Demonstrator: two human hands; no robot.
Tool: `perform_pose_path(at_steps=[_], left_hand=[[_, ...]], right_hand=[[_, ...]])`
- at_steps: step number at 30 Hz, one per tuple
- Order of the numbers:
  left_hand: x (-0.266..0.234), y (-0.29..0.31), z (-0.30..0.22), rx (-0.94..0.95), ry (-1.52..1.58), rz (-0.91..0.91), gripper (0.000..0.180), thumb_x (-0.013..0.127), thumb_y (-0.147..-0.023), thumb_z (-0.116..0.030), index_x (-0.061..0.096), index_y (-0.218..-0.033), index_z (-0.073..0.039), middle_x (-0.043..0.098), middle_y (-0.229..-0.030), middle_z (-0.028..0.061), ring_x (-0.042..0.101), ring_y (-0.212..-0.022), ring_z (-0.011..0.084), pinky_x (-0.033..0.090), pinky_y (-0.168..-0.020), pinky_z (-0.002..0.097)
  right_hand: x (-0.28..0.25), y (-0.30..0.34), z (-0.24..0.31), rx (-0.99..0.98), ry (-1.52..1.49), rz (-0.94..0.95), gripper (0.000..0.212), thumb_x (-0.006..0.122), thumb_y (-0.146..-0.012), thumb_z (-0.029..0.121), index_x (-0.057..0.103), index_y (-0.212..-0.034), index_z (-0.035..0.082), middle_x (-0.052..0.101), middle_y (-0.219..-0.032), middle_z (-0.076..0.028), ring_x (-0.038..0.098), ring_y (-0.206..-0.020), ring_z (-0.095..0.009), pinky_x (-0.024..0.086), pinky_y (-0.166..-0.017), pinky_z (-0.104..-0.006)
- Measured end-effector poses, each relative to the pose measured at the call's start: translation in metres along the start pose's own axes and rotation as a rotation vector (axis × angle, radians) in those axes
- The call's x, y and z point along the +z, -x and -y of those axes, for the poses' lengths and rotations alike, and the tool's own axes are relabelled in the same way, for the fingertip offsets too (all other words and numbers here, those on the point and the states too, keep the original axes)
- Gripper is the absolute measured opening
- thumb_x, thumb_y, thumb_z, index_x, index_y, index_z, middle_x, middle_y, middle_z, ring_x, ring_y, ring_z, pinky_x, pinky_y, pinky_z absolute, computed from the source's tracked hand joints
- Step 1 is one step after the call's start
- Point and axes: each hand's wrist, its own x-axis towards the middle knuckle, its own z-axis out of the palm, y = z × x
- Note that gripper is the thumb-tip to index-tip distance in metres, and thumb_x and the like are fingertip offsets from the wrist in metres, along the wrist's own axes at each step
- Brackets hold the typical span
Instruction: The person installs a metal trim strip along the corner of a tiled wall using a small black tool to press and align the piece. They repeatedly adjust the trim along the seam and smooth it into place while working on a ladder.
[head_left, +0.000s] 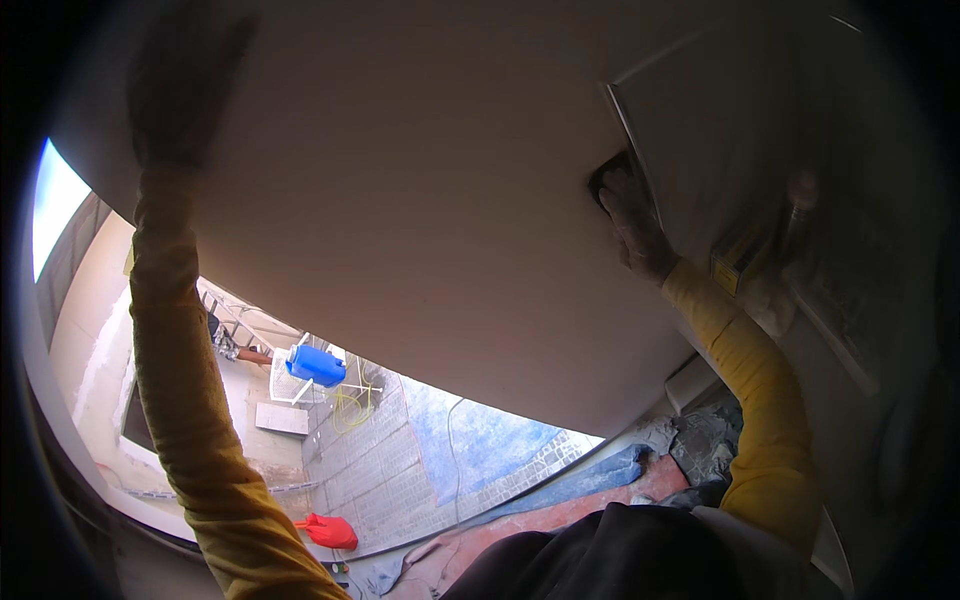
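Observation:
A broad pale panel (420, 200) fills most of the upper view, dim and in shadow. High on its left side, my left hand (185, 90) lies against it with the fingers stretched out; the darkness there hides their detail. My right hand (638, 228) grips a dark flat pad (604, 180), its exact kind unclear, and presses it to the panel. Right beside that pad runs a thin shiny metal strip (630, 130). Both arms are raised in yellow sleeves.
Right of my right arm are a yellow box (733, 265) and dusty things in shadow. Below, through the opening, a blue jug (316, 366) rests by a white chair (285, 385), with a yellow hose (350, 410), a red bag-like thing (332, 532) and blue sheeting (480, 440) on paving.

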Motion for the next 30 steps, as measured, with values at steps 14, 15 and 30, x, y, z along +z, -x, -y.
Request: perform_pose_path(at_steps=[14, 15, 30], left_hand=[[0.028, 0.013, 0.034, 0.257, -0.421, 0.238, 0.07, 0.07, -0.09, -0.017, 0.038, -0.151, -0.026, 0.038, -0.155, 0.0084, 0.04, -0.141, 0.0299, 0.036, -0.117, 0.0414], [0.025, 0.011, 0.034, 0.253, -0.378, 0.224, 0.07, 0.068, -0.091, -0.016, 0.036, -0.152, -0.026, 0.036, -0.156, 0.0084, 0.037, -0.143, 0.0293, 0.033, -0.118, 0.041], [0.02, 0.02, 0.02, 0.166, -0.636, 0.526, 0.068, 0.05, -0.098, -0.006, 0.023, -0.158, -0.024, 0.026, -0.162, 0.0076, 0.024, -0.15, 0.0245, 0.02, -0.124, 0.0379]], right_hand=[[0.04, 0.17, 0.089, 0.349, 0.159, 0.086, 0.054, 0.063, -0.092, 0.007, 0.043, -0.141, -0.002, 0.032, -0.149, -0.028, 0.032, -0.14, -0.047, 0.034, -0.115, -0.0554], [0.042, 0.171, 0.102, 0.393, 0.164, 0.113, 0.054, 0.063, -0.092, 0.007, 0.043, -0.141, -0.002, 0.03, -0.149, -0.029, 0.031, -0.14, -0.048, 0.034, -0.115, -0.0566], [0.043, -0.134, 0.082, 0.224, 0.195, -0.479, 0.064, 0.064, -0.091, 0.026, 0.039, -0.142, -0.004, 0.027, -0.15, -0.036, 0.029, -0.138, -0.056, 0.034, -0.11, -0.0612]])
